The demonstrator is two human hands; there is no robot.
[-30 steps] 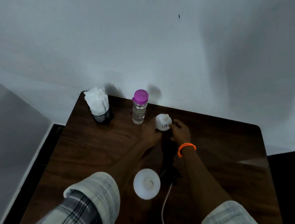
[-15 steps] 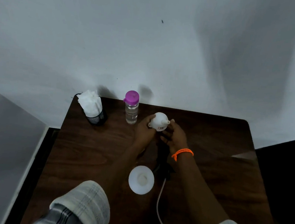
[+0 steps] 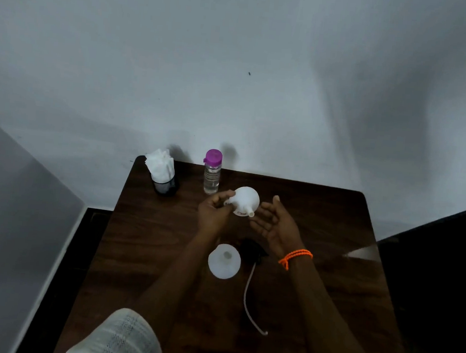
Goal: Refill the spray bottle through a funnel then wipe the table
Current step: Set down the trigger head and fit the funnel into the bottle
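Observation:
My left hand (image 3: 214, 213) is shut on a white funnel (image 3: 246, 200), gripping it by its side tab above the far middle of the dark wooden table (image 3: 316, 268). The funnel is tilted, with its spout towards me and to the right. Just right of the funnel is my right hand (image 3: 274, 225), with an orange wristband, open and fingers spread. The white spray bottle (image 3: 224, 261) stands uncapped nearer to me, seen from above. Its black spray head (image 3: 254, 250) lies beside it, with a thin tube (image 3: 248, 296) trailing towards me.
A clear water bottle with a purple cap (image 3: 212, 171) stands at the table's far edge by the white wall. A black holder of white tissues (image 3: 163, 174) sits in the far left corner. The floor drops away dark on both sides.
The funnel has come up off the table and tipped over, its spout now pointing towards me. My right hand has let go of it and opened beside it.

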